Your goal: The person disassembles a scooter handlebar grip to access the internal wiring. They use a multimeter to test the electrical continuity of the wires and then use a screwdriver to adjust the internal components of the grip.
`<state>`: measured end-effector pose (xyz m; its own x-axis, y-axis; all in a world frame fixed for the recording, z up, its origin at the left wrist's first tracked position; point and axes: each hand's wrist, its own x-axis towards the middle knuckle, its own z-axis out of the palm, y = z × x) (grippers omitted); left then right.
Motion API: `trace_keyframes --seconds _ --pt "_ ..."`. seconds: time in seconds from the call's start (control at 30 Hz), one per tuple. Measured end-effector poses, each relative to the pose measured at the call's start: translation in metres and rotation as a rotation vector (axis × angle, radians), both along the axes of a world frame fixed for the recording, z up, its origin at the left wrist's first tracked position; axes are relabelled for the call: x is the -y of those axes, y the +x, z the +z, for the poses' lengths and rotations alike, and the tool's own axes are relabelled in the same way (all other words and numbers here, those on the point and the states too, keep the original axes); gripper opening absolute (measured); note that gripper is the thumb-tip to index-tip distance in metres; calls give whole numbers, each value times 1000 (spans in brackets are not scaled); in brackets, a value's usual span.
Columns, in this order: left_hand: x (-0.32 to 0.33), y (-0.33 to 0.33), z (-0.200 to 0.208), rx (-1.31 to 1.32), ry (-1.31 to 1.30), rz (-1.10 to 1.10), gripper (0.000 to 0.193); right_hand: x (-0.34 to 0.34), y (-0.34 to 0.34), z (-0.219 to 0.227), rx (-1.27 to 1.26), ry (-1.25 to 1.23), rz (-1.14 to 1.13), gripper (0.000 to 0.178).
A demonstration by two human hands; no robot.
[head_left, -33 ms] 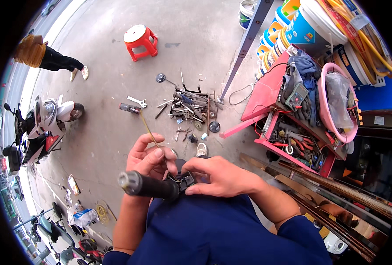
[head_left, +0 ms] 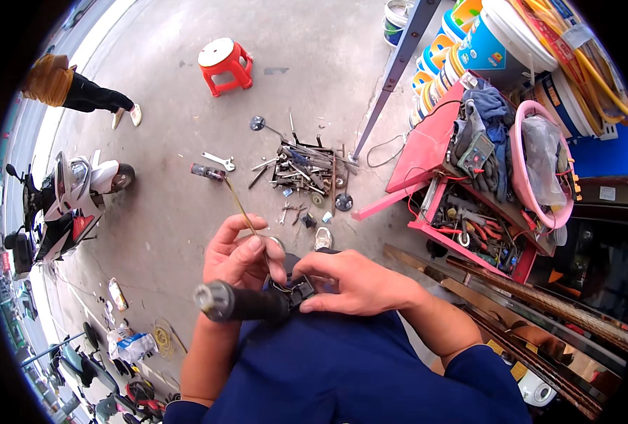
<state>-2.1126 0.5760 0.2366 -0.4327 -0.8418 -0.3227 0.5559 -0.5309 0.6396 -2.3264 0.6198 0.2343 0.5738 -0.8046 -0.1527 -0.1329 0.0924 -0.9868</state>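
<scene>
- Almost nothing has been changed since the picture just before: only the black grip has been shifted slightly rightward and toward the body, so the hold on the parts is left as it was.
- By the left hand, the thin shaft of a screwdriver is pinched between thumb and fingers; its handle is pointed away, over the floor.
- By the right hand, a small black block is grasped, thumb on the near side, forefinger on the far one.
- Block and grip are held together at the far edge of the dark blue garment, with thin wires bared between them and the left fingers.
- Whether the shaft's tip is touching the wires cannot be told; it is hidden.
- The grip is cylindrical, matt and rubbery-looking, with a greyer, ridged end; the block is angular and seemingly of hard plastic.
- The shaft is straight, slender and dull brass in tone; the handle is reddish and dark.
- The floor is grey, smooth and stained.
</scene>
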Motion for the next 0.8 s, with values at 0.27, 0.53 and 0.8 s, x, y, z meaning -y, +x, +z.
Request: trace_keyframes --seconds 0.27,0.53,0.8 --pt "-1 -4 10 136 81 -102 14 -9 3 -3 34 87 -20 40" --pt "16 -4 -16 170 208 -116 14 -8 4 -9 -9 71 -5 43" --pt "4 -1 -43 193 373 59 15 -4 2 -16 21 98 -83 52"
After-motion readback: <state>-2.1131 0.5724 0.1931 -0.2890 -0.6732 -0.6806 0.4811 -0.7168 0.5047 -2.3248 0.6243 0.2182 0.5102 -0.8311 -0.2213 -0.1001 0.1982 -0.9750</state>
